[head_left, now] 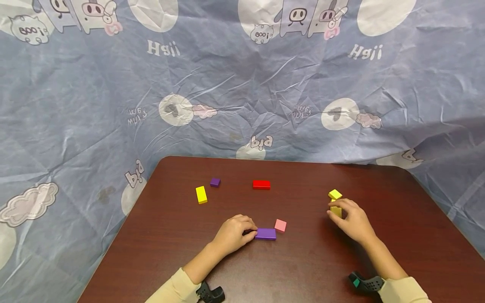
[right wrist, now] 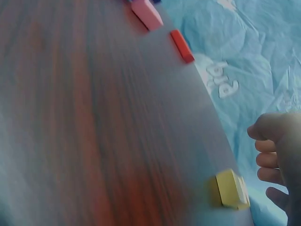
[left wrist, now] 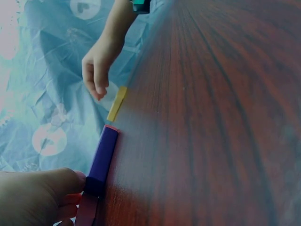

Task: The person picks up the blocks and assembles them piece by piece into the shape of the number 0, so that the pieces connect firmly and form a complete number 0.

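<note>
while right hand (head_left: 353, 219) hovers, fingers loose, over yellow block (head_left: 337, 211), left hand (head_left: 234, 235) touches purple block (head_left: 266, 234), grip unclear.

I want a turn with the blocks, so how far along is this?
Maybe partway. The long purple block and pink block already look set close together. The left hand holds the long purple block's end; the right hand hovers by two yellow blocks, not gripping either. The red block, small purple block and third yellow block lie apart, so they may be left.
</note>
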`<state>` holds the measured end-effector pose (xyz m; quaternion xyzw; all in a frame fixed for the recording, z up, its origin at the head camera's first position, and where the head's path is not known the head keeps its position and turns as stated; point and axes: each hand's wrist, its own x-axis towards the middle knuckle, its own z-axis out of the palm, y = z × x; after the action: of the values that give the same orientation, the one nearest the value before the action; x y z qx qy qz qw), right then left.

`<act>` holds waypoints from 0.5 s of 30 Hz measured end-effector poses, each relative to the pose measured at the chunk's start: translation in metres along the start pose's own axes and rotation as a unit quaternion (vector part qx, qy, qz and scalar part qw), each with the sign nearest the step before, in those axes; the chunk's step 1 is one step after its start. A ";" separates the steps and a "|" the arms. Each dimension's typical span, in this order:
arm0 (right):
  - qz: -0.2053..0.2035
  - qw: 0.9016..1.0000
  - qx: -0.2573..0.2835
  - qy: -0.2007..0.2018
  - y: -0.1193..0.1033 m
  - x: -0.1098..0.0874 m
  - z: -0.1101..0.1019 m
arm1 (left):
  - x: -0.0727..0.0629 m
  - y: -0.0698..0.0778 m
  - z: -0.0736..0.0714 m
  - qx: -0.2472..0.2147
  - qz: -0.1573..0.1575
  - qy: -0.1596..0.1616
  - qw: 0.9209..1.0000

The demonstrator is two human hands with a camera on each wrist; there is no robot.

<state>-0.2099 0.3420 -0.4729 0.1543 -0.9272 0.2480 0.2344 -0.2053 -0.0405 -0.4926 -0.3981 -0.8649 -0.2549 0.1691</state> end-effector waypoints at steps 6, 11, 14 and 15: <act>0.007 1.000 0.008 -0.023 0.017 0.002 -0.008 | 0.001 0.000 -0.002 0.001 0.005 0.001 1.000; 0.022 0.998 0.017 -0.054 0.032 0.002 -0.009 | 0.001 0.000 -0.002 0.001 0.010 0.004 1.000; 0.035 0.997 0.021 -0.072 0.038 0.002 -0.010 | 0.001 -0.001 -0.001 0.001 0.011 0.005 1.000; 0.039 0.996 0.024 -0.077 0.040 0.001 -0.010 | 0.001 -0.001 0.000 0.001 0.010 0.005 1.000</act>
<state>-0.2234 0.3803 -0.4796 0.1421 -0.9417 0.2662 0.1488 -0.2065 -0.0408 -0.4924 -0.4056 -0.8600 -0.2546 0.1762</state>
